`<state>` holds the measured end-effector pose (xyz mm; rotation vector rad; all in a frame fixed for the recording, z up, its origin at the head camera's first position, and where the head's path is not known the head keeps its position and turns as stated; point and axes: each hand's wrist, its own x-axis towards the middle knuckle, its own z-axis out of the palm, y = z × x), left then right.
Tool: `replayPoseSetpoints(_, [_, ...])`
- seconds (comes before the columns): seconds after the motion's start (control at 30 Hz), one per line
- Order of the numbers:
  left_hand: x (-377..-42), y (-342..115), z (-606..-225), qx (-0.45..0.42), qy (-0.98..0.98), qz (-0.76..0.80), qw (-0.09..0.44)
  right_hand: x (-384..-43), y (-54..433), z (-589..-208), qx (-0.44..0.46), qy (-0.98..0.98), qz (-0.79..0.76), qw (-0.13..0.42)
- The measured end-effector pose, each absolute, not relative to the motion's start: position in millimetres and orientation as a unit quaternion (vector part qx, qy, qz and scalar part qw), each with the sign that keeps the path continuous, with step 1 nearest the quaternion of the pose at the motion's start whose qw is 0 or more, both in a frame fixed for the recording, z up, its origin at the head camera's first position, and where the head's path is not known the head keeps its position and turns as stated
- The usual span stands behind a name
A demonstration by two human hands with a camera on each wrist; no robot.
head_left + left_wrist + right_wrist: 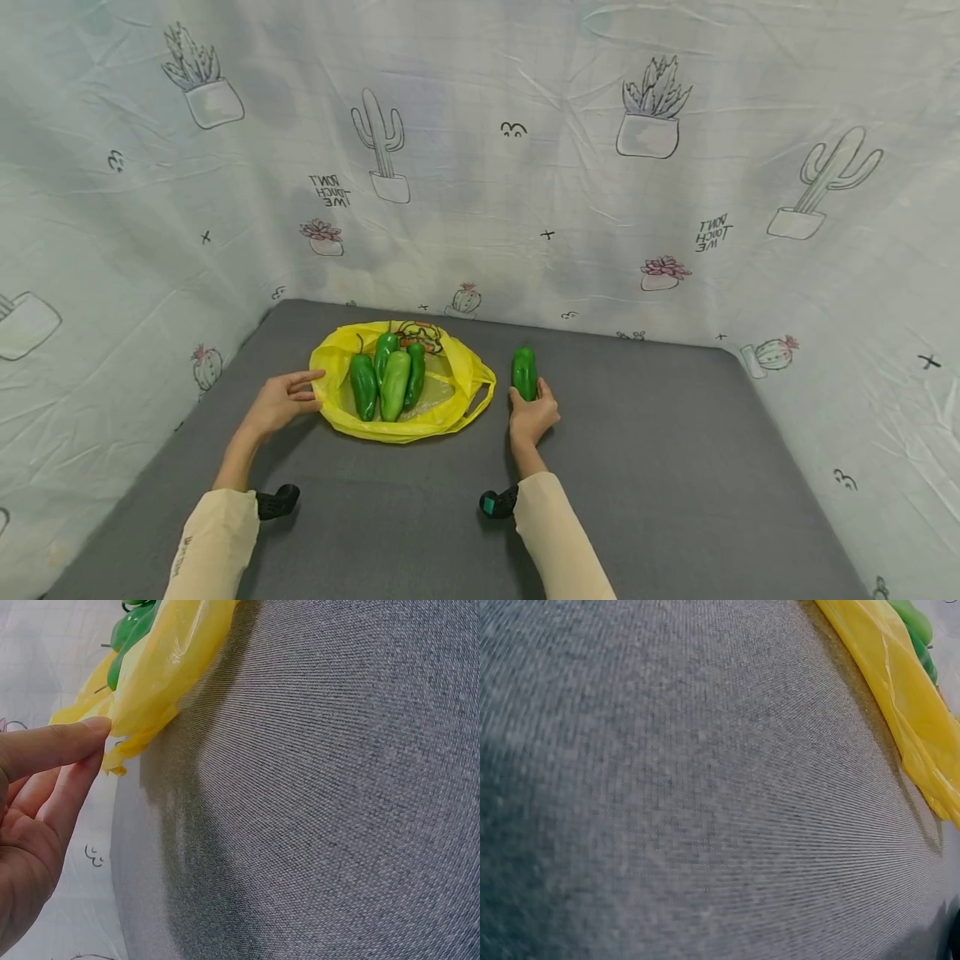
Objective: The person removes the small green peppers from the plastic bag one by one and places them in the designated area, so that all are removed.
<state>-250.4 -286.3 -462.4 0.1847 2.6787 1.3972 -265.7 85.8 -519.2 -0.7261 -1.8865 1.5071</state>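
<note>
A yellow plastic bag [408, 431] lies spread open on the grey table, its handle loop toward the right. Inside it are several green peppers [363, 387], some with stems showing, and a paler green one [395, 385] in front. My left hand [279, 406] is at the bag's left rim; the left wrist view shows thumb and finger of that hand [45, 780] pinching the yellow edge. To the right of the bag, my right hand [534, 415] grips the near end of a glossy green pepper [525, 371]. The right wrist view does not show the right hand's fingers.
The grey cloth-covered table [675, 467] extends to the right and in front of the bag. A pale curtain [480, 167] with cactus drawings hangs behind and at both sides. Black wrist devices [277, 502] stick out from both sleeves.
</note>
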Motion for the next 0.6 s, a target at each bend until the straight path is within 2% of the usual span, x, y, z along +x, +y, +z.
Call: replayPoseSetpoints(0.6, [-251, -285, -462, 0.065, 0.881, 0.465, 0.057, -265, 96, -522, -0.232, -0.739, 0.544, 0.321])
